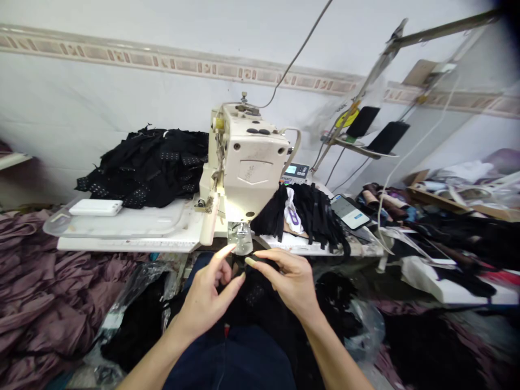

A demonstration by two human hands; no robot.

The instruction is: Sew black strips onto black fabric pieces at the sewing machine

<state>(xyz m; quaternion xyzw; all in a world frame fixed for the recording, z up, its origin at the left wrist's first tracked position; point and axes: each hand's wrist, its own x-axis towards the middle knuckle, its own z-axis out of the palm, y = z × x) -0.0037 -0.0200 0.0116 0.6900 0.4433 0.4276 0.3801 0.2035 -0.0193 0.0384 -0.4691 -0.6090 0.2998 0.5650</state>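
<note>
Bag (125, 295): black fabric (138, 330) inside | left hand (203, 303) open, right hand (288, 281) open (neither gripping)

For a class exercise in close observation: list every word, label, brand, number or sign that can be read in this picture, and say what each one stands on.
None can be read: the badge on the sewing machine, the control panel display, the phone screen and the yellow sticker are all too small or blurred.
</note>
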